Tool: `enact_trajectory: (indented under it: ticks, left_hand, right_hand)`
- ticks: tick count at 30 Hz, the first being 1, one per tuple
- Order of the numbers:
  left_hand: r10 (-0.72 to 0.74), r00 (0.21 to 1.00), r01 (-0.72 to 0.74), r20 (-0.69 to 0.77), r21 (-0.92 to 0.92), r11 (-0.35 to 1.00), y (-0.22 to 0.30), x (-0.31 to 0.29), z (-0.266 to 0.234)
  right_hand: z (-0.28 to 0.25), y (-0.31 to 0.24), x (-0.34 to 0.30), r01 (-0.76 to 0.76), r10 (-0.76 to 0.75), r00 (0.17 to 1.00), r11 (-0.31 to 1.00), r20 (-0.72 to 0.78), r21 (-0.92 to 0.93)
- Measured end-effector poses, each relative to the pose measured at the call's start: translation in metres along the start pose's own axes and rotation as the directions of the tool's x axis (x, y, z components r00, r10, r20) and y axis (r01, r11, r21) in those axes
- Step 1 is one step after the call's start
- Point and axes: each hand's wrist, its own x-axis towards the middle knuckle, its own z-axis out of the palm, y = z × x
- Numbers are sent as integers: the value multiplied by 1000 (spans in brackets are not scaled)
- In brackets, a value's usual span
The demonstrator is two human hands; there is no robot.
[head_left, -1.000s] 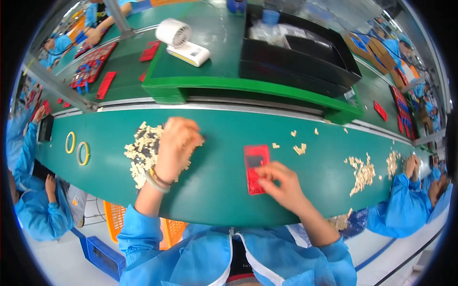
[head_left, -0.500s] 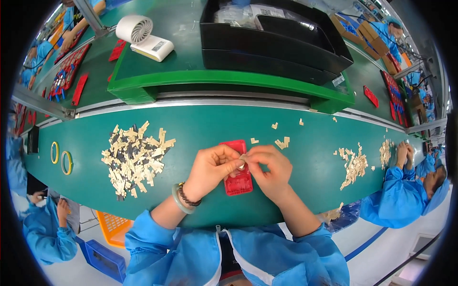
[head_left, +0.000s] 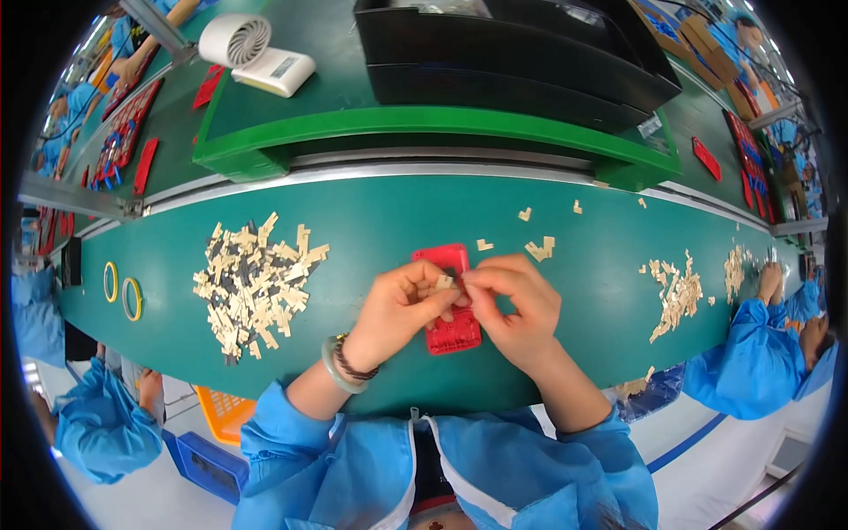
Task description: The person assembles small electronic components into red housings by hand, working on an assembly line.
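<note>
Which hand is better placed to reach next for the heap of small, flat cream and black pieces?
Likely the left hand: it is nearer the heap than the right hand is, though it pinches a small cream piece.

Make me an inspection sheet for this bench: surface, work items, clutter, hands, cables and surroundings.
Surface: green tabletop, flat-looking.
Work items: red case beneath the hands; small cream piece above it; mixed cream-and-dark pile at left.
Clutter: loose cream bits beyond the right hand; yellow rings far left.
Hands: left hand pinches the cream piece; right fingertips are close by, grip unclear.
Cables: dark line lower right, possibly a cable.
Surroundings: white fan and black tray on a green shelf; co-worker at right.
</note>
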Motion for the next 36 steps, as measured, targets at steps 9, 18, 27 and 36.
enact_trajectory:
  ticks: [9, 18, 27, 36]
  left_hand:
    - [485, 874, -343, -32, 666, 662, -2, -6, 11]
    - [76, 997, -75, -5, 110, 991, 4, -8, -3]
    - [705, 510, -634, 493, 769, -79, 14, -5, 2]
    - [615, 557, -650, 558, 754, -95, -8, 7, -2]
  right_hand:
    - [1, 1, -5, 86, -75, 994, 987, 83, -138]
    - [-1, -2, 6, 103, -90, 993, 975, 74, -198]
    - [-13, -1, -3, -474, 408, 863, 857, 297, 201]
    - [-47, 28, -2, -299, 327, 904, 944, 275, -138]
